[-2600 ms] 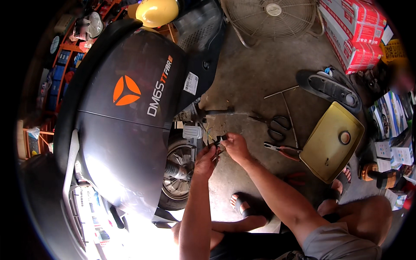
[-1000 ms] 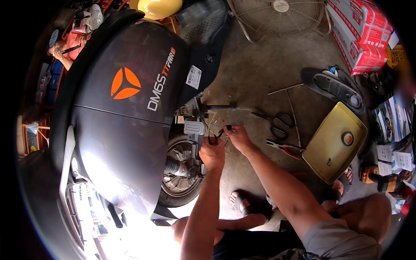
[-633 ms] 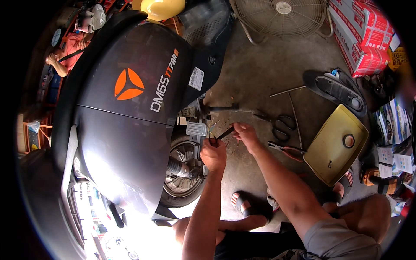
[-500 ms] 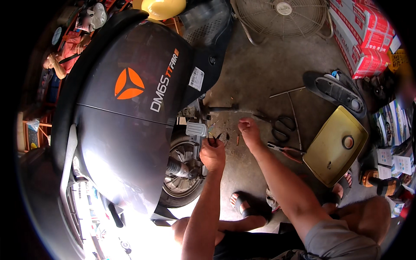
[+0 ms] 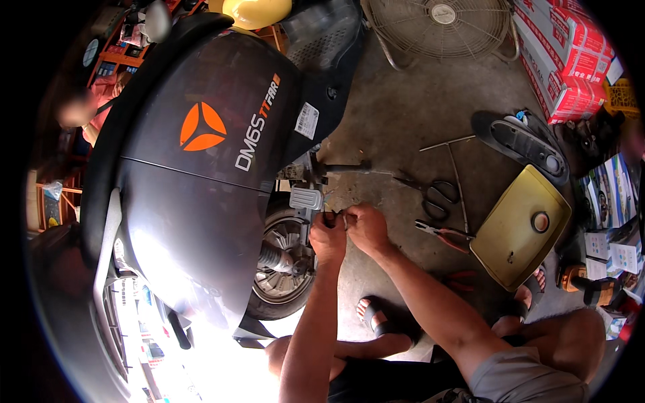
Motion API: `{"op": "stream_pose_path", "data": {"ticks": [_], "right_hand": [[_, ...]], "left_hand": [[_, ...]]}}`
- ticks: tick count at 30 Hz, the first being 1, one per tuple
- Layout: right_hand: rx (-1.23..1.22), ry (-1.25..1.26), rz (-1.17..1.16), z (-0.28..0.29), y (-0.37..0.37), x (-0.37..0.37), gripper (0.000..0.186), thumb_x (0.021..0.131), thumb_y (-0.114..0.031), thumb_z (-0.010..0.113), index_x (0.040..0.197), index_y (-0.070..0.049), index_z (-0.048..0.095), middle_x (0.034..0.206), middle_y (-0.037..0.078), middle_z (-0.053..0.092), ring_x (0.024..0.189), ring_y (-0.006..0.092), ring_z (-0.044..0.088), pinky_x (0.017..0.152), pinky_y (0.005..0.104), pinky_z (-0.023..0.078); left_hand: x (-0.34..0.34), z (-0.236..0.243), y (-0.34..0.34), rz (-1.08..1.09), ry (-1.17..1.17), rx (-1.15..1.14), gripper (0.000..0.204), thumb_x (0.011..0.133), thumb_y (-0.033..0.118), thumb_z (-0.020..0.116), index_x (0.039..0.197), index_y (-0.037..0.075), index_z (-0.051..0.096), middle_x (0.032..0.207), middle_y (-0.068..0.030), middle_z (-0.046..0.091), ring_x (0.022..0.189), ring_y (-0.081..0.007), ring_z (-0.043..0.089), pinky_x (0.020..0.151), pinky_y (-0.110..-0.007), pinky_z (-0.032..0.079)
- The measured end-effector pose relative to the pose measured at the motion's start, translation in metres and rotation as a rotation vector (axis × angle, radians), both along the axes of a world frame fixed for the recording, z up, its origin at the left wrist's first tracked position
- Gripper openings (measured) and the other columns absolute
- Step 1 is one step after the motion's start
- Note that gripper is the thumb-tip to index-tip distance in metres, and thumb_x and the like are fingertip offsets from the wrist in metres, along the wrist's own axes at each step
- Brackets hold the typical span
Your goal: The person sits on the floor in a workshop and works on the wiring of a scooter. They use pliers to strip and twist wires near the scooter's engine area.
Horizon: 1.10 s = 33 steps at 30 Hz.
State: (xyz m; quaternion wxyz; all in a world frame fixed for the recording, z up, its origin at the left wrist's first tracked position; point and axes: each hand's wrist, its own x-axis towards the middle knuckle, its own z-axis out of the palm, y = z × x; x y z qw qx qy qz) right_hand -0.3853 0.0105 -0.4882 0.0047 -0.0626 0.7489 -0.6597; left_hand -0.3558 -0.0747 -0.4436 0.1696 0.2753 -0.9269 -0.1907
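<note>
My left hand (image 5: 328, 239) is closed around thin wires and a small dark piece beside the grey scooter (image 5: 195, 221), just below its silver pedal (image 5: 306, 198). My right hand (image 5: 366, 230) pinches close against the left one, at the same small bundle; its fingertips partly hide what it holds. Behind the hands are the rear wheel (image 5: 269, 293) and a shock absorber (image 5: 274, 257). Black scissors (image 5: 437, 209), pliers with red handles (image 5: 449, 236) and a metal T-handle tool (image 5: 462, 201) lie on the floor to the right.
A yellow tray (image 5: 500, 248) holds a tape roll (image 5: 540, 221). A dark plastic part (image 5: 504, 138), a floor fan (image 5: 403, 20), red boxes (image 5: 571, 94) and stacked goods (image 5: 608, 188) line the right and back. A person in pink (image 5: 104, 87) is behind the scooter at left.
My right hand was out to the right, apart from the left; it has come back down and left to meet it. The dark strip stretched between them earlier is now mostly hidden.
</note>
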Motion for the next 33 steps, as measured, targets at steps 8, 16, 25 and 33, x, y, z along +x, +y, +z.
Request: {"op": "stream_pose_path", "data": {"ticks": [8, 16, 25, 33], "right_hand": [[-0.124, -0.063, 0.001, -0.002, -0.006, -0.008, 0.015, 0.074, -0.012, 0.062, 0.087, -0.009, 0.068, 0.078, 0.013, 0.065, 0.074, 0.0319, 0.062, 0.068, 0.0386, 0.05], [-0.081, -0.079, -0.001, 0.007, -0.004, -0.002, 0.007, 0.072, -0.012, 0.064, 0.074, -0.007, 0.068, 0.073, 0.014, 0.065, 0.072, 0.0307, 0.063, 0.067, 0.0387, 0.05], [-0.014, -0.168, 0.047, 0.011, -0.015, 0.001, 0.011, 0.072, -0.015, 0.062, 0.072, -0.006, 0.069, 0.074, 0.014, 0.065, 0.072, 0.0303, 0.064, 0.066, 0.0389, 0.05], [-0.193, -0.292, 0.203, -0.001, -0.018, -0.007, 0.012, 0.074, -0.014, 0.062, 0.08, -0.006, 0.069, 0.078, 0.012, 0.067, 0.074, 0.0269, 0.065, 0.067, 0.0364, 0.05]], "left_hand": [[0.002, 0.0, 0.0, -0.007, -0.01, 0.062, 0.021, 0.071, 0.019, 0.067, 0.081, 0.002, 0.061, 0.074, -0.0144, 0.065, 0.071, -0.0303, 0.065, 0.066, -0.037, 0.049], [0.004, 0.004, -0.004, -0.04, -0.078, 0.096, 0.021, 0.075, 0.02, 0.067, 0.083, 0.002, 0.061, 0.074, -0.0129, 0.065, 0.069, -0.0296, 0.064, 0.065, -0.037, 0.049], [0.01, 0.002, -0.009, -0.08, -0.031, 0.021, 0.024, 0.075, 0.014, 0.068, 0.094, 0.002, 0.058, 0.08, -0.0126, 0.066, 0.071, -0.0279, 0.065, 0.066, -0.036, 0.05], [0.015, -0.004, -0.033, -0.119, 0.015, 0.463, 0.032, 0.075, 0.008, 0.067, 0.102, -0.002, 0.052, 0.079, -0.0076, 0.063, 0.069, -0.014, 0.061, 0.062, -0.027, 0.049]]}}
